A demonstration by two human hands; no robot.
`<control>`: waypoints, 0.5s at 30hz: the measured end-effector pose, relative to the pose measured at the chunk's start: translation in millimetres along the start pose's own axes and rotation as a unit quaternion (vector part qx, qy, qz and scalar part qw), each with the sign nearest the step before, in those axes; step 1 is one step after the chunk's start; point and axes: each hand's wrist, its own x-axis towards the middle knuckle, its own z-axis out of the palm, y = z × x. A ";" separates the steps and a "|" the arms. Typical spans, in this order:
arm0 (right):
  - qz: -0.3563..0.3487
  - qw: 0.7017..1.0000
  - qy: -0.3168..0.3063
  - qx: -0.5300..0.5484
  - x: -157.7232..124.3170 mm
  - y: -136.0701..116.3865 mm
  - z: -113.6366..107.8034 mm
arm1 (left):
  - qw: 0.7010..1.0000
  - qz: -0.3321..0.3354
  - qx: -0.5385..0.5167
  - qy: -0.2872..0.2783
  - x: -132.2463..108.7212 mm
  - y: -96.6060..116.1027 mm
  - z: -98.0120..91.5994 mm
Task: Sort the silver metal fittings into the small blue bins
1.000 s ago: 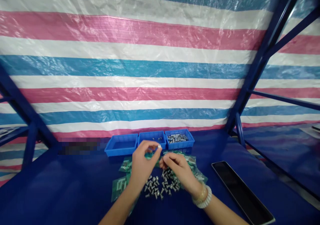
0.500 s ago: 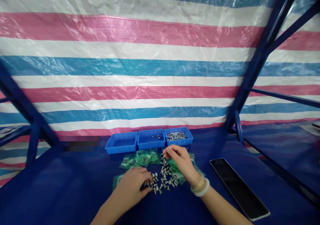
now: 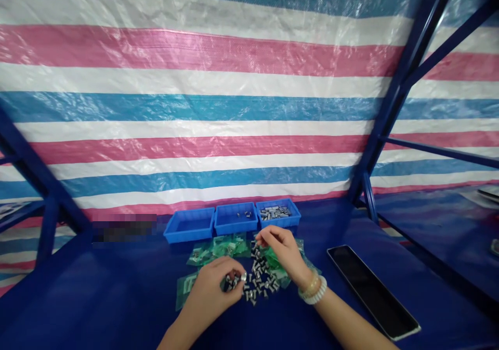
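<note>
My left hand [image 3: 218, 285] is curled at the left side of a loose pile of metal screws [image 3: 259, 277], its thumb and fingertips closed round a shiny screw [image 3: 244, 277]. More screws show between its fingers. My right hand [image 3: 278, 243], with bracelets at the wrist, hovers above the pile's upper right part. Its fingers are bent together in a pinch, and what lies between them is too small to make out. Green packets in clear bags [image 3: 220, 247] lie behind my left hand, and others [image 3: 273, 259] are partly under my right hand.
Three blue trays stand in a row at the back: the left one [image 3: 189, 225] bare, the middle one [image 3: 236, 218] with a few small parts, the right one [image 3: 277, 212] with many metal pieces. A black phone-like slab [image 3: 372, 290] lies at right. Blue frame posts rise both sides.
My left hand has shifted slightly right and its fingers have closed on a screw, which now shows at the fingertips. My right hand has hardly moved.
</note>
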 end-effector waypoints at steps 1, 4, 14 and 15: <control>-0.009 1.000 0.001 -0.005 -1.4 -2.6 0.2 | 0.997 -0.019 -0.075 0.027 3.2 1.8 0.4; -0.047 0.999 -0.019 -0.016 -7.1 -13.0 1.3 | 0.936 -0.106 -0.324 0.087 10.8 4.9 4.9; -0.190 0.973 -0.098 -0.090 -14.6 -29.4 1.9 | 0.739 -0.233 -0.617 0.137 17.2 8.9 24.4; -0.190 0.973 -0.095 -0.090 -14.4 -28.4 2.2 | 0.738 -0.237 -0.615 0.141 17.1 9.8 25.2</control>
